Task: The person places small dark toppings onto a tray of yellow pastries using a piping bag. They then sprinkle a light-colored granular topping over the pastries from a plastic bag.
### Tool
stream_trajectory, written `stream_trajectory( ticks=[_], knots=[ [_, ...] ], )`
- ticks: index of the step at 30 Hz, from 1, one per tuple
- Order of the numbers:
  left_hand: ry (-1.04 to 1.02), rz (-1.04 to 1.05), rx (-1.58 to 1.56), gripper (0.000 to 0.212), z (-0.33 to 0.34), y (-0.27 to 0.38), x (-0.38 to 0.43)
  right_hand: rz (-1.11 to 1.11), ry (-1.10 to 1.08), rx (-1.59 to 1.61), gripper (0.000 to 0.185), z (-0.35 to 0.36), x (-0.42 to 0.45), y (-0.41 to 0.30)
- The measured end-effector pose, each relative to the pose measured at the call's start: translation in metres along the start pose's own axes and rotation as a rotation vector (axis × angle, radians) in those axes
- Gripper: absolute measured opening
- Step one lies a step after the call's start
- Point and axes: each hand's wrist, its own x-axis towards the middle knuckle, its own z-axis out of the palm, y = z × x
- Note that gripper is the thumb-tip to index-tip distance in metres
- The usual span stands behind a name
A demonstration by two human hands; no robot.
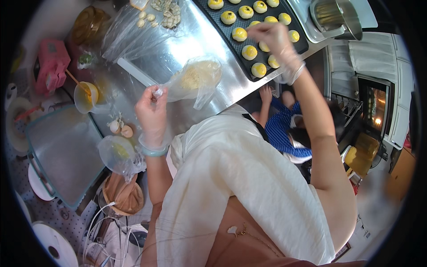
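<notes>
My left hand [151, 108], in a clear plastic glove, pinches the gathered edge of a transparent plastic bag [208, 70] that holds pale seeds or crumbs [190, 78]. My right hand [273, 38], gloved too and slightly blurred, hovers over a dark baking tray [245, 71] with its fingertips drawn together; whether anything is between them cannot be told. Rows of round pastries [239, 34] with yellow glazed tops stand on this tray. Dark specks lie on a few in the upper rows, and paler specks on some nearer ones.
A steel table [230, 88] bears a white bar [136, 71], plastic sheeting and a cup of yellow liquid [86, 96] with a brush. Eggshells [126, 131] lie at left near a pink device [51, 66]. A steel pot [347, 20] stands beyond the tray. Another person [287, 130] is below the table edge, near a lit oven [375, 106].
</notes>
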Motion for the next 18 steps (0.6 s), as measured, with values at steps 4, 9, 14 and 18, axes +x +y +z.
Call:
stream_trajectory(
  ticks=[4, 9, 14, 18],
  knots=[
    [0.005, -0.011, -0.020, 0.010, 0.002, -0.004, 0.004, 0.127, 0.234, -0.080, 0.018, -0.075, 0.051, 0.080],
    [0.055, -0.030, -0.007, 0.015, 0.004, -0.004, 0.009, 0.300, 0.249, -0.349, 0.020, -0.112, 0.090, 0.157],
    [0.066, -0.045, 0.023, 0.018, 0.005, 0.004, 0.014, 0.368, 0.217, -0.297, 0.019, -0.110, 0.106, 0.199],
    [0.058, -0.040, 0.078, 0.012, 0.005, 0.008, 0.015, 0.420, 0.228, -0.160, 0.017, -0.105, 0.111, 0.209]
  ],
)
